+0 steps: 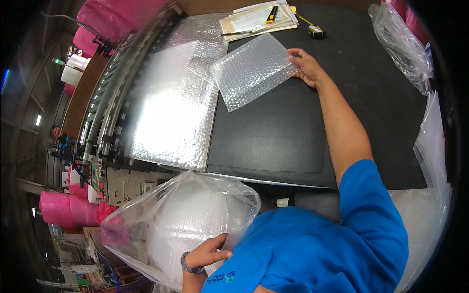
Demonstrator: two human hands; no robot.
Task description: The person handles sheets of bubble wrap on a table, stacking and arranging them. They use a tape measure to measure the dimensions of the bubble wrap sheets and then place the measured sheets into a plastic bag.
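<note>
My right hand (pixel 307 68) reaches over the black work surface (pixel 273 141) and pinches the right edge of a small clear bubble wrap piece (pixel 254 73). The piece is held tilted, its left corner over a larger bubble wrap sheet (pixel 171 117) that comes off the machine. Low in the view, my left hand (pixel 209 253), with a watch on the wrist, is closed at the rim of a large clear plastic bag (pixel 146 219) against my body. Its fingertips are partly hidden. White-looking bubble wrap (pixel 188 210) fills the bag.
At the far edge lie a stack of papers (pixel 244 24), a utility knife (pixel 272 14) on top, and a tape measure (pixel 316 31). Machine rollers (pixel 110 112) run along the left. Crumpled clear plastic (pixel 403 49) lies at the right; pink rolls (pixel 68 207) stand at the left.
</note>
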